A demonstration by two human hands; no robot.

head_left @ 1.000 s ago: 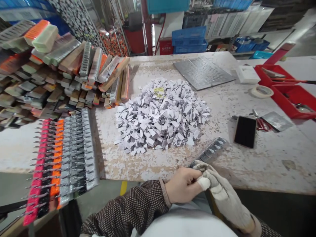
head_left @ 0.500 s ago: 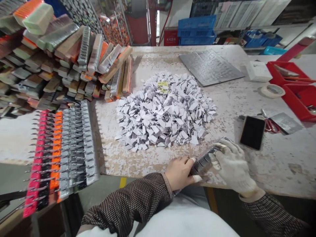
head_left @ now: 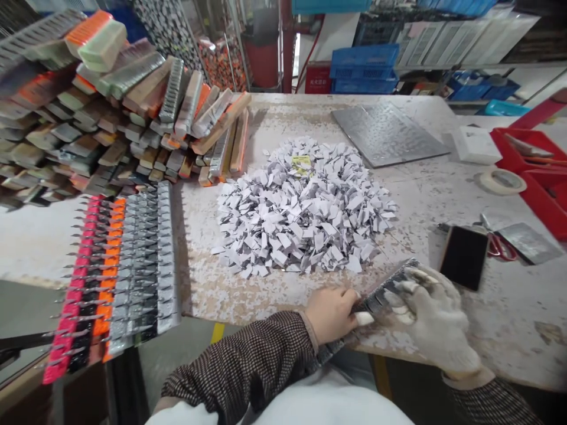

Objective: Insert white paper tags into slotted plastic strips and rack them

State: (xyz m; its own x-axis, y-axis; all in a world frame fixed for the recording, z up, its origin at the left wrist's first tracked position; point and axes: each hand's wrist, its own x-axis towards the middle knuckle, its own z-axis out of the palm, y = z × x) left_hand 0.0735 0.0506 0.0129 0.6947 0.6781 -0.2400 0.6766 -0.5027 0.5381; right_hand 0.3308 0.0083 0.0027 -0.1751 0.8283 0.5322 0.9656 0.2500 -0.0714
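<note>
A dark grey slotted bar lies slantwise across the table's front edge, its near end over my lap. My bare left hand is wrapped round its lower part, with white tape on the thumb and a finger. At the upper end, my right hand in a white work glove has its bent fingers on the bar; whether they pinch a small piece is hidden. Just beyond lies a large heap of small white paper-like pieces with a yellow label on top.
Many slotted bars are stacked in a pile at the left. Before it stand pink, black, orange and grey strips with metal spikes. A phone, scissors, tape roll, metal plate and red bins lie rightward.
The camera view has shifted, so the table's contents sit lower and further right. My right hand's fingers have shifted a little on the bar. My left hand keeps its hold.
</note>
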